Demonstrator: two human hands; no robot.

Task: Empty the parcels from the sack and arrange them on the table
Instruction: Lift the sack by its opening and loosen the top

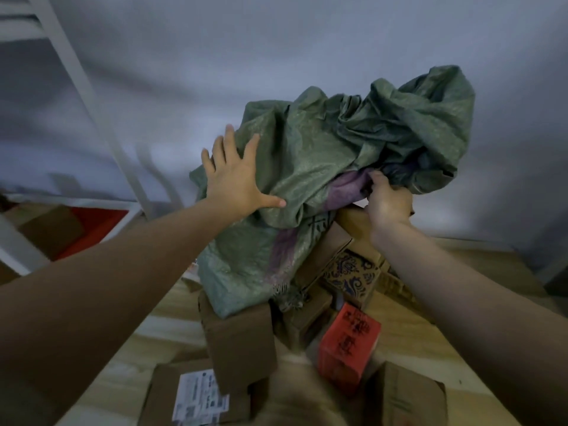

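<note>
The green woven sack (322,167) is upended over a heap of parcels on the table (430,339). The right hand (388,202) has its grip bunched on the sack's cloth, while the left hand (236,176) presses flat and spread against its side. Best to lift steadily and shake gently, so the red box (349,342) below the sack and the cardboard box (242,342) under its mouth aren't knocked off.

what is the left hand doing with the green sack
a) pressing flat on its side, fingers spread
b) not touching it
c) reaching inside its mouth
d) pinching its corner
a: the left hand lies open with fingers spread against the side of the sack, while the right hand grips the bunched fabric further right.
</note>
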